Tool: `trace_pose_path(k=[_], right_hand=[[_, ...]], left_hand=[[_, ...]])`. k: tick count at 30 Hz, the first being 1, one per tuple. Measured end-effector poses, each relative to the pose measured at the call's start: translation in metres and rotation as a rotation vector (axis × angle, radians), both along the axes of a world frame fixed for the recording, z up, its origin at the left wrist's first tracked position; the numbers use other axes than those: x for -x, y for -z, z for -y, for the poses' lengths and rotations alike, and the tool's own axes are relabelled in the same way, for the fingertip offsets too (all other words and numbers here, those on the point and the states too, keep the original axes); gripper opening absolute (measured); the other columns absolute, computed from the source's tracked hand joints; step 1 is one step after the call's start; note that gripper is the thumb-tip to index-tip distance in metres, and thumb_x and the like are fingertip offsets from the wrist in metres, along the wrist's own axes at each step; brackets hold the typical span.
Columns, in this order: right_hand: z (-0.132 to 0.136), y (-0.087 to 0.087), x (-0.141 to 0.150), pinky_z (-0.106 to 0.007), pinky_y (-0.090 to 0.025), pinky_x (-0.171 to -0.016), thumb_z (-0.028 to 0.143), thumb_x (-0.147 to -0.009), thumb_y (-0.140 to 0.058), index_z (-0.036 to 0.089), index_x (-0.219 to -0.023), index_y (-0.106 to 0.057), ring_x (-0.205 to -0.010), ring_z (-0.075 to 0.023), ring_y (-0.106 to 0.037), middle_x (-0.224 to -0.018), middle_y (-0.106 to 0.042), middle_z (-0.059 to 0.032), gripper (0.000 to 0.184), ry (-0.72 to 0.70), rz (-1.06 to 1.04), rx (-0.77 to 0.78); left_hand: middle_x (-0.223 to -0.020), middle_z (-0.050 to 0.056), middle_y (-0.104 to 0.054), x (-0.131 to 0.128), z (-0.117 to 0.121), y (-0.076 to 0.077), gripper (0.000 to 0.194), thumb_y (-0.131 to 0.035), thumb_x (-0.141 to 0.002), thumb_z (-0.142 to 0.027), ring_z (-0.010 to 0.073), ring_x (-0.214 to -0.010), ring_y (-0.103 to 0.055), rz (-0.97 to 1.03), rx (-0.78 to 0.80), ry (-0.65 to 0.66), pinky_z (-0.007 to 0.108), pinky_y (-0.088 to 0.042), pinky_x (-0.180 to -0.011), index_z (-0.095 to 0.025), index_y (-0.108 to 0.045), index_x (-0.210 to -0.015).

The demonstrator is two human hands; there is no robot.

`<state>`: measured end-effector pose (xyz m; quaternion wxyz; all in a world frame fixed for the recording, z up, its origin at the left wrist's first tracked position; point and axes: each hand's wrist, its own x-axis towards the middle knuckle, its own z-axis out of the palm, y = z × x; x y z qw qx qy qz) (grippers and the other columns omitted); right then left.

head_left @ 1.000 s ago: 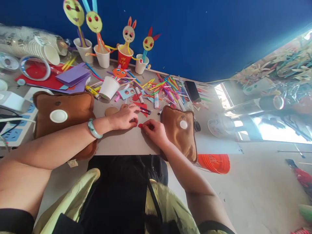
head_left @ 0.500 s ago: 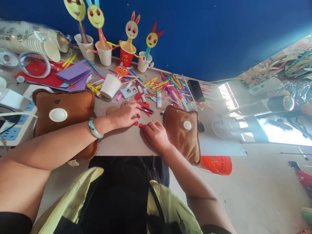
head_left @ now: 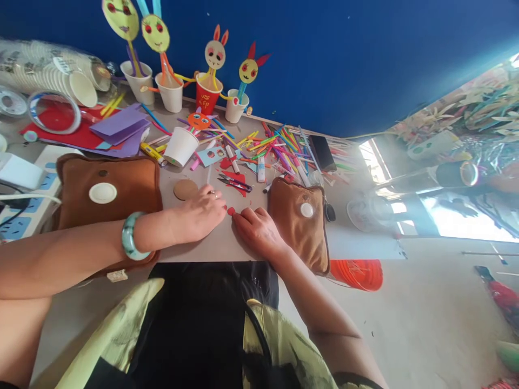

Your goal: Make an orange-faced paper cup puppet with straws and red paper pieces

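Note:
My left hand [head_left: 198, 216] rests on the grey table [head_left: 211, 243] with its fingers curled together, fingertips close to a small red paper piece [head_left: 231, 210]. My right hand [head_left: 257, 229] lies just right of it, fingers bent and touching that red piece. A round brown cardboard disc [head_left: 185, 189] sits behind my left hand. Dark scissors [head_left: 233, 182] lie on red paper scraps just beyond both hands. Whether the left hand holds anything is hidden.
Brown cushions sit at left [head_left: 107, 189] and right [head_left: 300, 216]. Paper cups with bunny-faced stick figures [head_left: 206, 92] line the blue wall. Coloured sticks and pens [head_left: 279, 146], an overturned white cup [head_left: 180, 146], purple paper [head_left: 119, 124], a phone [head_left: 322, 151] and stacked cups [head_left: 52, 75] crowd the back.
My left hand slid back toward me, uncovering the brown disc and the scissors. My right hand stayed by the red piece.

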<state>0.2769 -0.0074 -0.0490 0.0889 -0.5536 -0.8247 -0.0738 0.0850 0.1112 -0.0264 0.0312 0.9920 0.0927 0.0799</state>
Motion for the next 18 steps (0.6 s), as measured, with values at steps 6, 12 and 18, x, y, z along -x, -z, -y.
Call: trace_pose_path(k=[6, 12, 18], right_hand=[[0.001, 0.004, -0.002, -0.035, -0.033, -0.07, 0.021, -0.103, -0.045, 0.014, -0.1, -0.07, -0.066, -0.0152, -0.048, -0.08, -0.059, -0.0053, 0.026, 0.012, -0.037, -0.016], [0.001, 0.007, -0.003, -0.035, -0.035, -0.071, 0.021, -0.101, -0.048, 0.016, -0.1, -0.071, -0.067, -0.0153, -0.051, -0.081, -0.059, -0.0055, 0.024, 0.049, -0.105, 0.001], [0.001, 0.005, -0.003, -0.034, -0.037, -0.075, 0.021, -0.099, -0.051, 0.016, -0.108, -0.07, -0.075, -0.0169, -0.057, -0.084, -0.064, -0.0063, 0.021, 0.09, -0.21, -0.025]], left_hand=[[-0.093, 0.009, -0.067, 0.008, 0.014, 0.011, 0.021, -0.048, -0.092, -0.01, 0.0246, -0.09, -0.058, 0.022, -0.049, -0.033, 0.042, -0.037, -0.085, -0.016, -0.069, -0.092], [-0.099, 0.01, -0.067, 0.005, 0.014, 0.006, 0.017, -0.051, -0.096, -0.022, 0.0263, -0.098, -0.06, 0.026, 0.011, -0.048, 0.043, -0.036, -0.087, -0.016, -0.066, -0.102], [-0.104, 0.012, -0.065, 0.005, 0.017, 0.006, 0.022, -0.059, -0.093, -0.028, 0.0289, -0.1, -0.06, -0.022, -0.024, -0.038, 0.043, -0.037, -0.086, -0.015, -0.066, -0.109]])
